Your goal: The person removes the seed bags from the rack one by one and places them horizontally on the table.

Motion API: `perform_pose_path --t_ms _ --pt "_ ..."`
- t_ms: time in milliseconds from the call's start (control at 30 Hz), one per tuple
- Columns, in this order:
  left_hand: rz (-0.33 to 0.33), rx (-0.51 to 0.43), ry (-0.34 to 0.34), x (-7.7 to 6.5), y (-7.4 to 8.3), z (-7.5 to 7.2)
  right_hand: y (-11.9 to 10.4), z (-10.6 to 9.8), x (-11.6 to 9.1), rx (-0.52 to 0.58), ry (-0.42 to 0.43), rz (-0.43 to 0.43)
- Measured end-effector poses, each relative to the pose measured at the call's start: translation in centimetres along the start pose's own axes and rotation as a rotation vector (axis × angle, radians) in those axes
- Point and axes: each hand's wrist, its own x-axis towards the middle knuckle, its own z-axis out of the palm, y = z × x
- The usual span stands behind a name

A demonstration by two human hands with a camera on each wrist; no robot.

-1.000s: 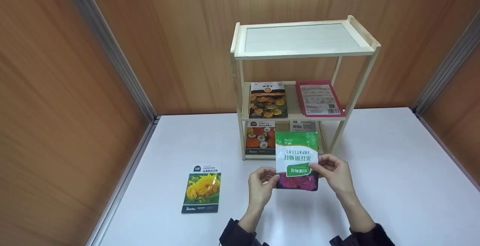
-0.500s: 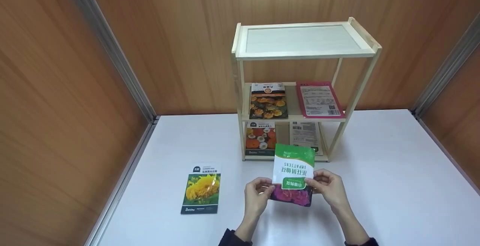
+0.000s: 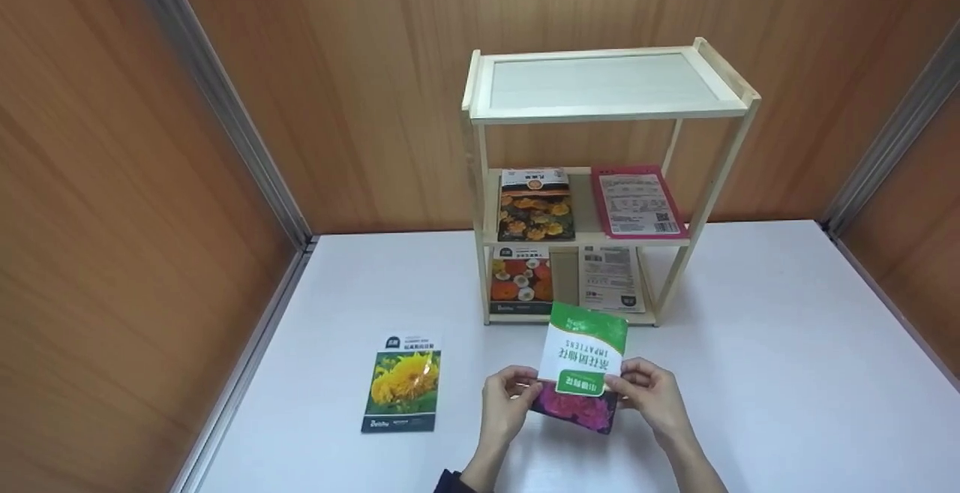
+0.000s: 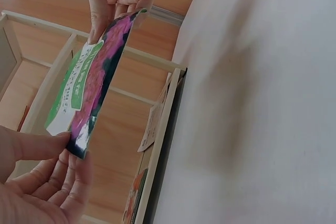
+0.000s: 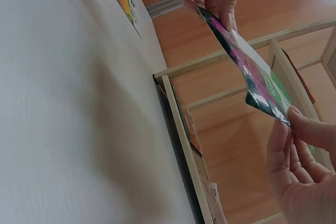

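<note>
Evidently, one thing occupied both hands: a flat rectangular packet in green, white and magenta [image 3: 580, 365], raised above the smooth white tabletop [image 3: 300, 403], on the near side of the pale wooden shelf unit [image 3: 611, 113]. The left hand [image 3: 502, 409] had its grip pinched on the packet's left edge, the right hand [image 3: 655, 400] on its right, thumbs over the print; such side holds presumably spread support and left most print uncovered. Farther left, a yellow-flower packet [image 3: 403, 382] lay flat. An orange-flower packet [image 3: 535, 215] and a pink-bordered packet [image 3: 640, 202] lay apart, so neither hid the other.
</note>
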Motion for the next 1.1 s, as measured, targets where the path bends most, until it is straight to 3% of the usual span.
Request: perform_pose_path --t_ms 167,300,467,667,833,867,1033,1100 --pt "-0.033 -0.168 0.029 0.2 0.1 0.5 -0.7 0.4 0.2 0.068 0.049 0.004" --pt "-0.137 -0.28 0.095 -0.1 -0.2 1.7 -0.9 1.1 0.4 0.123 0.072 -0.06" --pt "-0.23 -0.431 0.085 -0.6 -0.7 3.7 -0.5 2.2 0.6 0.201 0.078 -0.127" --pt "-0.217 -0.545 0.117 -0.9 -0.4 4.9 0.5 3.2 1.0 0.27 0.101 -0.14" --pt "-0.202 -0.569 0.164 -1.0 -0.5 4.8 0.6 3.7 0.9 0.269 0.101 -0.101" --pt "-0.203 -0.559 0.169 -1.0 -0.5 4.7 1.4 3.6 1.4 0.256 0.099 -0.095" --pt "-0.186 -0.499 0.153 -0.9 -0.4 4.0 4.3 2.7 2.9 0.28 -0.025 -0.197" --pt "-0.166 -0.486 0.129 -0.8 -0.2 3.5 3.2 2.5 2.3 0.27 -0.062 -0.19"
